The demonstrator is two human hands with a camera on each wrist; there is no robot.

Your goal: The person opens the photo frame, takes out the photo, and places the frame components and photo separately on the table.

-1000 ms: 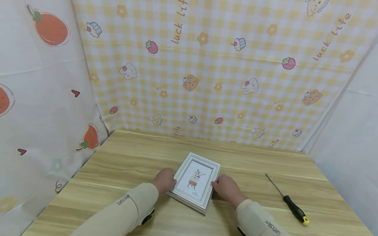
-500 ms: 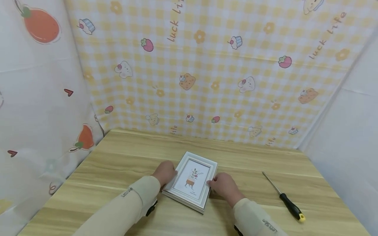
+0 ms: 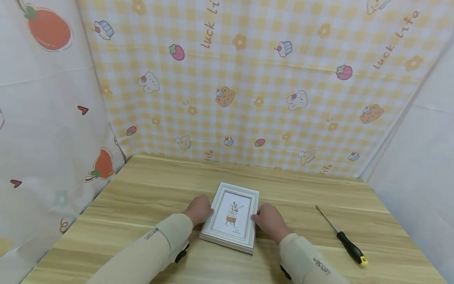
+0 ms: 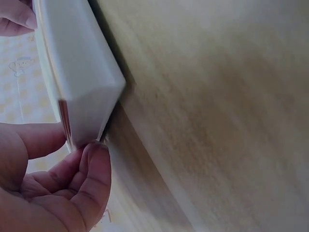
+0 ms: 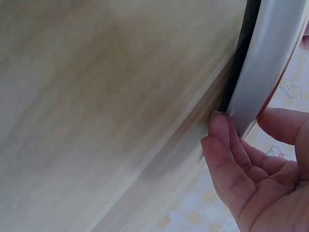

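Note:
A white picture frame [image 3: 217,230] with a plant-in-a-pot drawing [image 3: 232,215] lies face up, low over the table, in the head view. My left hand [image 3: 199,210] grips its left edge, thumb on the front face and fingers curled at the side. On the opposite edge my right hand [image 3: 271,221] pinches the frame the same way. The left wrist view shows the frame's thick white side [image 4: 87,63] between thumb and fingers. In the right wrist view, fingers [image 5: 231,169] bend under the frame's edge [image 5: 265,53], with a dark gap between frame and table.
A screwdriver [image 3: 349,246] with a black and yellow handle lies on the wooden table [image 3: 149,185] to the right. A yellow checked cloth [image 3: 244,118] hangs behind the table, with white cloths [image 3: 49,130] at both sides.
The picture frame has turned slightly and now sits straighter in the head view, with both hands still holding its sides. The screwdriver has stayed in place on the table.

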